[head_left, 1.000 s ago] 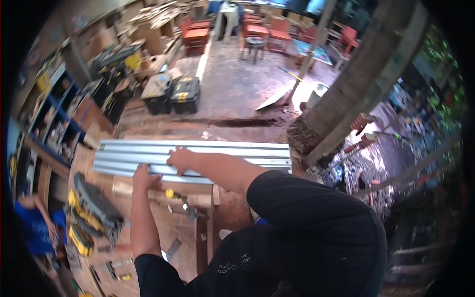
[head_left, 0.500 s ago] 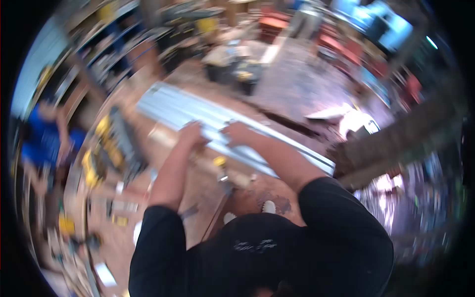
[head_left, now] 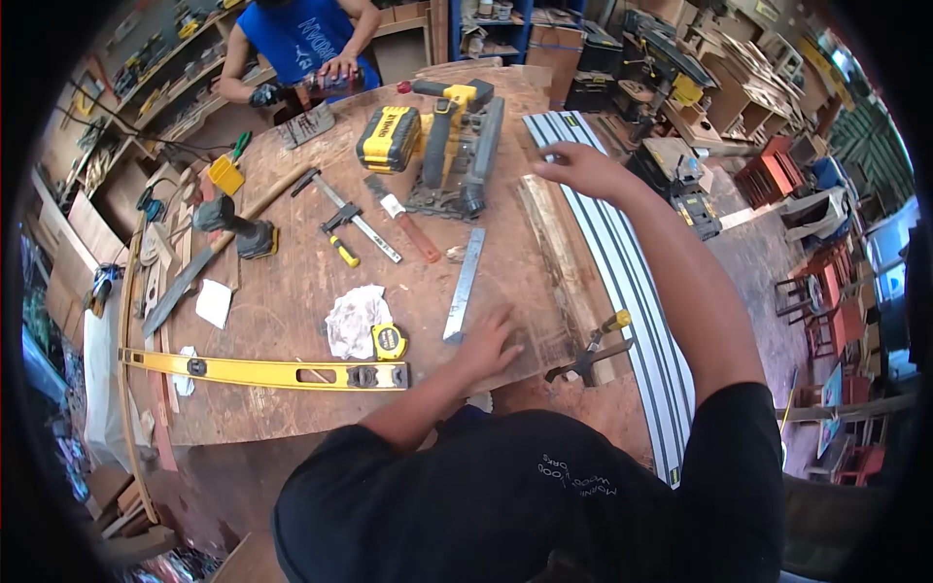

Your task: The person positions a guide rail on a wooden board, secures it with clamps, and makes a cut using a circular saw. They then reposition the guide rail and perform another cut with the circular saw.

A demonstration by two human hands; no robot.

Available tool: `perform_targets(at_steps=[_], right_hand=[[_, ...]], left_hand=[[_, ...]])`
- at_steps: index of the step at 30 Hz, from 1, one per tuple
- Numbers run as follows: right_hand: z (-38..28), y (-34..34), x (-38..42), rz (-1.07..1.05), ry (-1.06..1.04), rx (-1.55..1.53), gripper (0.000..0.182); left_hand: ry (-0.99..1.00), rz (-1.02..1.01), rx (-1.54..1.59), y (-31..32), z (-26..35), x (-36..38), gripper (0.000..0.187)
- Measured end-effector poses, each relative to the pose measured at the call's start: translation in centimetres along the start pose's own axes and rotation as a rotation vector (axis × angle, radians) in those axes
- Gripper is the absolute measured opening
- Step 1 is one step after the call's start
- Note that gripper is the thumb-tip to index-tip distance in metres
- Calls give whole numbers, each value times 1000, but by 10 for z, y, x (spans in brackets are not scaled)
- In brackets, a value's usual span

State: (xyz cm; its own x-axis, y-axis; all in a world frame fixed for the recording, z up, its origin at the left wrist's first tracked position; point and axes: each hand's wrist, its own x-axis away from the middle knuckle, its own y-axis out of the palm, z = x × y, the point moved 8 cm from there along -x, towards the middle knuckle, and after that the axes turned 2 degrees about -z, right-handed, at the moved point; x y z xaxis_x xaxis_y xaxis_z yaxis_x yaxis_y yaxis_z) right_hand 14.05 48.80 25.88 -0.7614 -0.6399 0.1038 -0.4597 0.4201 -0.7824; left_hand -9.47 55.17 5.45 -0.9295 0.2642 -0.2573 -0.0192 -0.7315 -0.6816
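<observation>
My left hand [head_left: 489, 348] rests on the workbench [head_left: 389, 291] with its fingers spread, just below a flat metal strip [head_left: 465, 282]. My right hand [head_left: 583, 172] is over the upper part of a long silver guide rail [head_left: 622, 262] with dark stripes; its fingers point left and hold nothing I can see. Beside the rail lies a rough wooden plank [head_left: 559, 257]. A clamp with a yellow handle [head_left: 609, 324] sits at the plank's lower end. Left of my right hand stands a yellow and black cordless saw [head_left: 452, 141].
A yellow spirit level [head_left: 262, 371], tape measure [head_left: 390, 341], white cloth [head_left: 356, 319], bar clamp [head_left: 355, 222], cordless drill [head_left: 238, 228] and handsaw [head_left: 180, 291] lie on the bench. Across it, a person in a blue shirt [head_left: 296, 44] works with both hands.
Both hands have left the guide rail. My left hand is now on the bench; my right is over the rail's far end. The view has turned left, bringing the co-worker to the top.
</observation>
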Motion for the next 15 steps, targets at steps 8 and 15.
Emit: perform_targets(at_steps=[8,15], right_hand=[[-85,110,-101,124,162,-431,67],[-23,143,-194,499,271,-785,38]], left_hand=[[-200,108,286,-47,0,92,34],[-357,376,385,-88,3,164,24]])
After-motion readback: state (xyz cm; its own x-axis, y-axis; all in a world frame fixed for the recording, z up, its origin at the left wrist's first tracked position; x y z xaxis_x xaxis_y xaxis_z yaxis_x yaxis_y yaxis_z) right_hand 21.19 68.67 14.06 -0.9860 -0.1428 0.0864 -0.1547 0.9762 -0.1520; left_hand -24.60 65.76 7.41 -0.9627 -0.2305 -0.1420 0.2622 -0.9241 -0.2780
